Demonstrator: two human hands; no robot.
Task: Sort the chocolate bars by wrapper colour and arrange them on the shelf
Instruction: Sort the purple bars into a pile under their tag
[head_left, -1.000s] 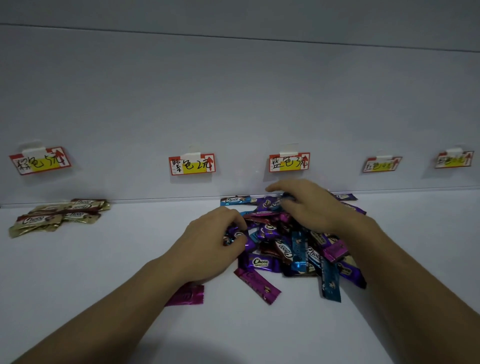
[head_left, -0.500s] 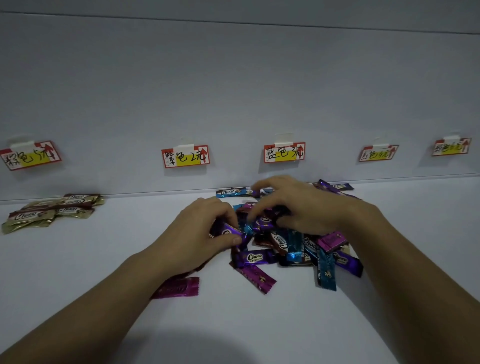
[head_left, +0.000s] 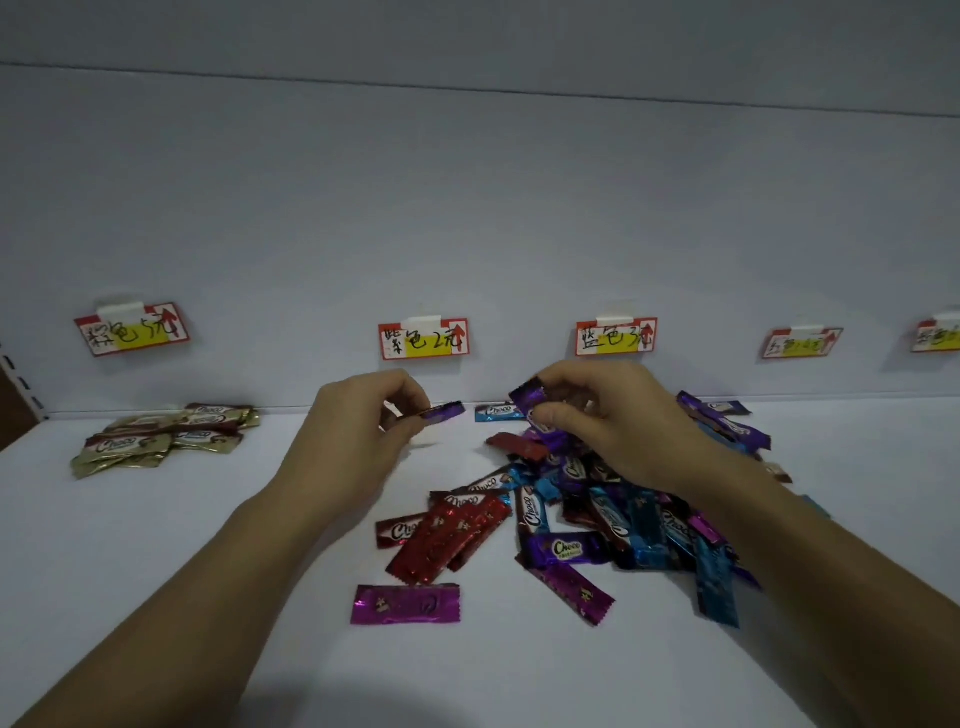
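A mixed pile of chocolate bars (head_left: 602, 509) in purple, blue, red and magenta wrappers lies on the white shelf (head_left: 208, 545), right of centre. My left hand (head_left: 358, 436) is raised left of the pile and pinches a purple bar (head_left: 444, 411) under the second price label (head_left: 423, 339). My right hand (head_left: 608, 421) hovers over the back of the pile, fingers closed on another purple bar (head_left: 530, 396). A sorted heap of gold-brown bars (head_left: 161, 436) sits at far left below the first label (head_left: 132, 330).
Red bars (head_left: 447, 535) and a loose magenta bar (head_left: 405, 604) lie at the pile's near left. Three more price labels hang on the back wall, the blue one (head_left: 616, 336) just above my right hand. The shelf's left edge (head_left: 21, 400) shows a dark gap.
Both hands have lifted out of the pile, each holding a purple bar. My left hand moved up and left toward the second label, uncovering the red bars beneath it.
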